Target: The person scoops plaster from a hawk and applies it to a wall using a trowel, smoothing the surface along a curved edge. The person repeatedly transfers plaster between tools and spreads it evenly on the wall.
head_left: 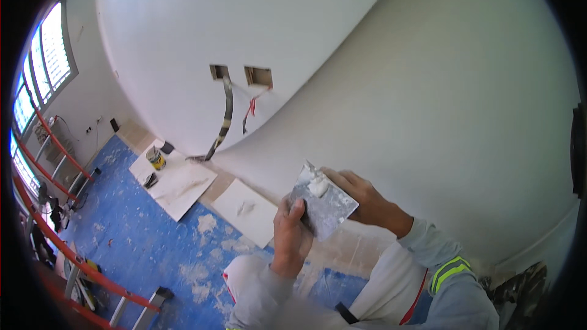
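Note:
My left hand [289, 235] grips a grey metal plate [322, 211], its thumb at the plate's left edge. A blob of white paste [317, 186] sits on the plate's upper part, and white smears spread over it. My right hand [373, 203] is closed at the plate's upper right edge, its fingers partly hidden behind it. Both hands are low in front of a white wall [465, 104], above white boards [241, 211] lying on the floor.
Orange-railed ladders [92, 275] stand at the left on a blue floor covering [162, 256]. A can [155, 158] sits on a board at the wall's foot. A taped cable [226, 112] and red wires [252, 107] hang from two wall openings [258, 77].

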Demonstrator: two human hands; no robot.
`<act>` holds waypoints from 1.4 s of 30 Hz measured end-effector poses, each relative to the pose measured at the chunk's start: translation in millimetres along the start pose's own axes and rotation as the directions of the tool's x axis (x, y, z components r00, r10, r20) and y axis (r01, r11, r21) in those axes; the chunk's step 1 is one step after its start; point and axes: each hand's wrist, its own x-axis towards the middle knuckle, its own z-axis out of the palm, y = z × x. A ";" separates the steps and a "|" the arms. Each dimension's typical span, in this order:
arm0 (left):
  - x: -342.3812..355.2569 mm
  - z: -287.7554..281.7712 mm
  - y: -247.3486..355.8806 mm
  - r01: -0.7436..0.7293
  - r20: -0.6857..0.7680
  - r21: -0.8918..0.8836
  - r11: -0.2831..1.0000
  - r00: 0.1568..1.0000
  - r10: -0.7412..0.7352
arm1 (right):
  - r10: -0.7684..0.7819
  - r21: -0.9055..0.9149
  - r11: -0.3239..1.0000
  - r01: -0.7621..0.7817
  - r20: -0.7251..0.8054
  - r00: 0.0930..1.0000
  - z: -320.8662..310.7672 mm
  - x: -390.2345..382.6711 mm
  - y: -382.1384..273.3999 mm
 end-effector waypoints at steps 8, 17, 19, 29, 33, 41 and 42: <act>4.6 -21.2 15.2 -0.055 0.022 0.155 0.986 0.998 0.053 | 0.112 -0.295 0.954 -0.045 0.213 0.971 12.8 -30.7 33.2; 32.1 -45.7 31.5 -0.478 -0.037 0.408 0.778 0.842 0.537 | 0.695 0.916 -0.247 -0.316 0.395 0.601 -7.2 -50.3 62.5; 32.3 -39.4 25.7 -0.488 0.019 0.479 0.730 0.837 0.547 | 0.717 0.922 -0.331 -0.200 0.384 0.582 7.4 -41.3 48.6; -2.1 -0.7 41.6 -0.574 0.579 0.784 -0.236 0.814 -0.052 | 0.579 0.854 -0.500 -0.142 0.452 0.679 18.9 -52.7 42.3; 9.2 -26.0 18.7 -0.207 0.244 0.956 -0.206 0.954 0.173 | 0.629 0.944 -0.008 -0.331 0.262 0.732 -5.0 -43.5 41.4; 21.6 -49.0 -20.7 -0.020 -0.171 0.504 0.863 0.978 0.122 | 0.040 0.124 0.991 -0.046 0.055 0.998 31.3 -59.5 42.2; 17.9 -45.9 -18.4 -0.036 -0.163 0.541 0.840 0.976 0.146 | 0.089 0.066 0.993 -0.095 0.082 0.993 35.5 -60.9 40.3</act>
